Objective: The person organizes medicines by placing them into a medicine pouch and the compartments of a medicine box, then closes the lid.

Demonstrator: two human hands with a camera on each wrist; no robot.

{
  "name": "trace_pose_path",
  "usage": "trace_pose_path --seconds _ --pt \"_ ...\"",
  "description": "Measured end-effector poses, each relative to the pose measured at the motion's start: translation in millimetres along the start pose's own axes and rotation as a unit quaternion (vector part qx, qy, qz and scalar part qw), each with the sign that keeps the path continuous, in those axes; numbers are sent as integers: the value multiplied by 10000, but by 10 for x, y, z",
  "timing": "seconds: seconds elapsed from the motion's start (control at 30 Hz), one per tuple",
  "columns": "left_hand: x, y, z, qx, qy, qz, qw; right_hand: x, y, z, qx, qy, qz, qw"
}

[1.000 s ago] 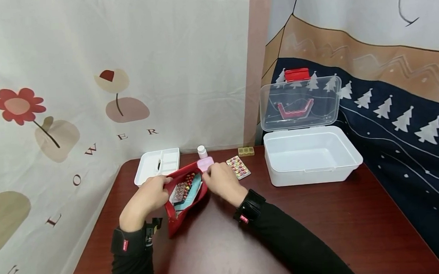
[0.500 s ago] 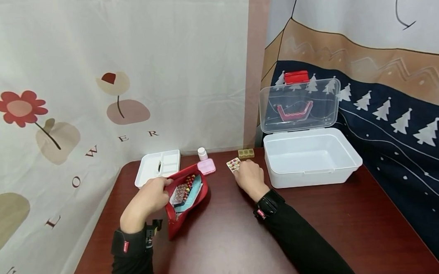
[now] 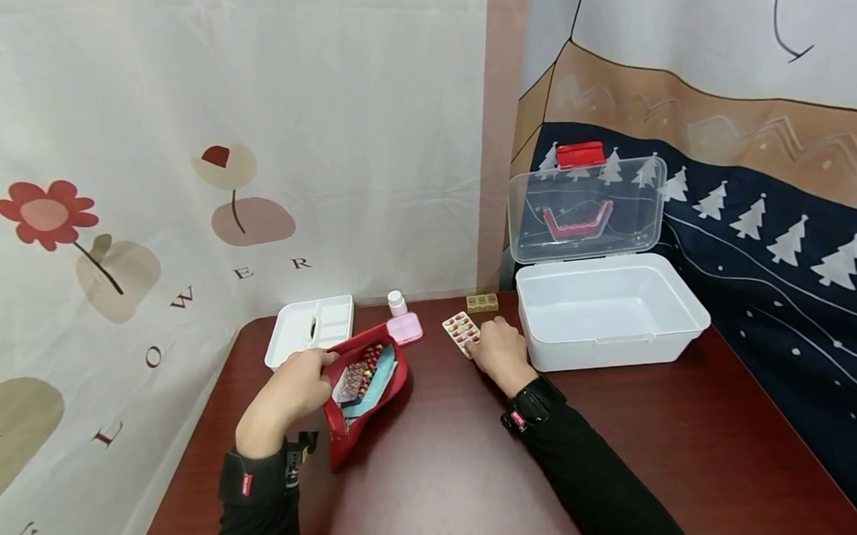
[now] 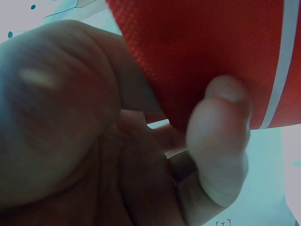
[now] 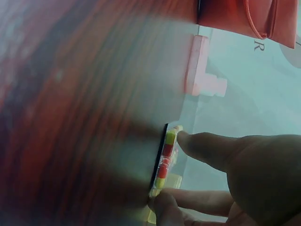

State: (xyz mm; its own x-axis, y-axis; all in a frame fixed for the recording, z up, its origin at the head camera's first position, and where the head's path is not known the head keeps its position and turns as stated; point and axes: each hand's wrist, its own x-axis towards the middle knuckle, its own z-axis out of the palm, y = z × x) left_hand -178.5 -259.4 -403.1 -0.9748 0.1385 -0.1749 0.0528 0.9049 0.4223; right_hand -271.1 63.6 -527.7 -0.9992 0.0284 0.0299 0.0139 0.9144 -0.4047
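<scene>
My left hand (image 3: 293, 392) grips the left edge of a red zip pouch (image 3: 345, 443); in the left wrist view, thumb and fingers close on the red fabric (image 4: 188, 52). The pouch gapes, showing blister packs (image 3: 352, 380) and a light-blue flat packet (image 3: 376, 379) inside. Further right, my right hand (image 3: 504, 352) pinches a blister pack (image 3: 461, 330) of red and yellow capsules. In the right wrist view, the thumb is at one end of that pack (image 5: 166, 157) and the fingertips at the other, its lower side close over the table.
Behind the pouch are a white compartment box (image 3: 308, 326), a white bottle (image 3: 397, 303) and a pink case (image 3: 405, 328). A yellowish pill box (image 3: 482, 303) stands beyond the right hand. An open white bin (image 3: 600, 355) with a clear raised lid (image 3: 584, 191) stands at right.
My right hand has left the pouch's right side and moved right to the capsule blister pack, which it now pinches. The left hand keeps its grip on the pouch.
</scene>
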Motion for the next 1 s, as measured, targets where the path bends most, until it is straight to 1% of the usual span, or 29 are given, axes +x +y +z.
trace_pose_path --seconds 0.2,0.33,0.5,0.67,0.83,0.9,1.0 --pt "-1 -7 15 11 -23 15 10000 -24 12 -32 1 -351 1 9994" --pt "-10 -10 26 -18 -40 -49 10000 -24 22 -63 -1 -583 15 9983" --pt "-9 -3 27 -17 -44 -61 10000 -16 23 -127 115 -584 -68 9982" --pt "-6 -4 28 12 -39 -43 10000 -24 23 -186 495 -631 -252 9965" --pt "-4 2 17 6 -26 -23 10000 -25 18 -235 983 -835 -469 9905" --pt "-4 7 10 -7 -19 -26 10000 -25 2 -269 1227 -961 -454 9867" --pt "-5 16 1 -4 -19 -35 10000 -36 -43 -327 1619 -1036 -388 9806"
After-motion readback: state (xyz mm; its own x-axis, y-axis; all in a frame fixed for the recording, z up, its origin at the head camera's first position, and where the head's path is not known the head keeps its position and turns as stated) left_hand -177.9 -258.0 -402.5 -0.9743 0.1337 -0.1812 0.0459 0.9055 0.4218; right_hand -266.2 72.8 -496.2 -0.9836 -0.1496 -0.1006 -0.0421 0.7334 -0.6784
